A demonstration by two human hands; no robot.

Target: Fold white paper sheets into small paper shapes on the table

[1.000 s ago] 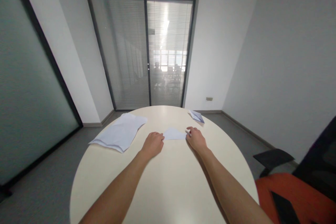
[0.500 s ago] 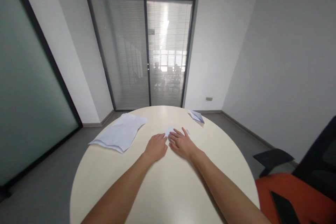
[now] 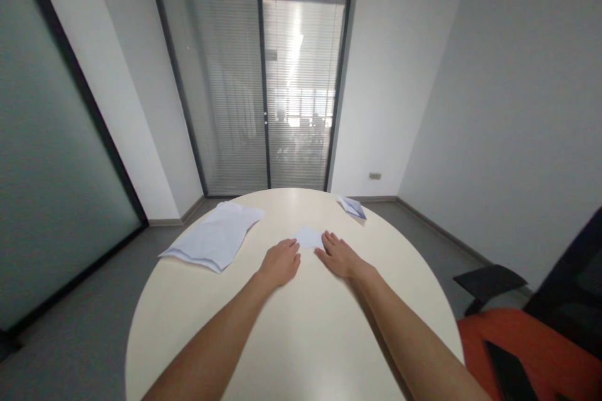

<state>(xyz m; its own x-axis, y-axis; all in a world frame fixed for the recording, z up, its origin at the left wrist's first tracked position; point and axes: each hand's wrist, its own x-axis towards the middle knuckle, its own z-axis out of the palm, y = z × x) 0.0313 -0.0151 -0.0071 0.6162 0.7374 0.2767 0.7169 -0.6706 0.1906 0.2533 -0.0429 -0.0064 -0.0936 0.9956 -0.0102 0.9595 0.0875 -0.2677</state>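
Observation:
A small folded piece of white paper point(image 3: 309, 237) lies flat on the round table, between my two hands. My left hand point(image 3: 281, 262) rests palm down, its fingertips on the paper's left corner and its thumb apart from the fingers. On the other side, my right hand point(image 3: 342, 256) lies flat with fingers stretched, the fingertips at the paper's right edge. That right edge is partly hidden under the fingers. Neither hand is closed round anything.
Several large white paper sheets point(image 3: 219, 235) lie at the table's left. A folded paper piece point(image 3: 352, 207) sits near the far right edge of the cream table point(image 3: 301, 338). An orange chair point(image 3: 517, 344) with black armrests stands at the right.
My right hand has slid rightward across the paper, uncovering its middle. The left hand has stayed nearly in place at the left corner.

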